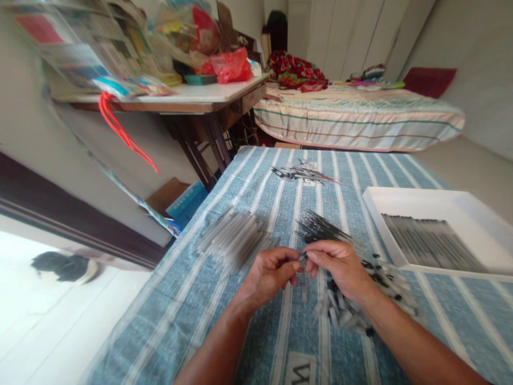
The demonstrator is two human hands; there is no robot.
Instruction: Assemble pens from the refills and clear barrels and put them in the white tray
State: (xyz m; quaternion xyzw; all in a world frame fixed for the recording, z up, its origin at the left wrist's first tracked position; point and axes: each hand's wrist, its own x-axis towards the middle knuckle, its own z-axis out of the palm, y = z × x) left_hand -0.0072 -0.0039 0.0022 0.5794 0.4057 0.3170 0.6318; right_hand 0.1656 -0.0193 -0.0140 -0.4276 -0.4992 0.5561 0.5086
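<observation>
My left hand (276, 269) and my right hand (335, 264) meet over the table, fingertips pinched together on a pen (303, 259). The fingers cover most of it, and a blurred translucent length shows below them. To the left of my left hand lies a pile of grey translucent pen barrels (236, 238). Just beyond my right hand is a bunch of dark pen refills (323, 227). Clear pen caps with black parts (344, 307) are heaped beneath and beside my right wrist.
A white tray (465, 206) at right holds a row of assembled-looking pens (433, 240). More thin refills (304, 172) lie at the far side of the blue striped tablecloth (260, 331). A cluttered desk (236, 93) stands at back left, a bed (356, 120) behind.
</observation>
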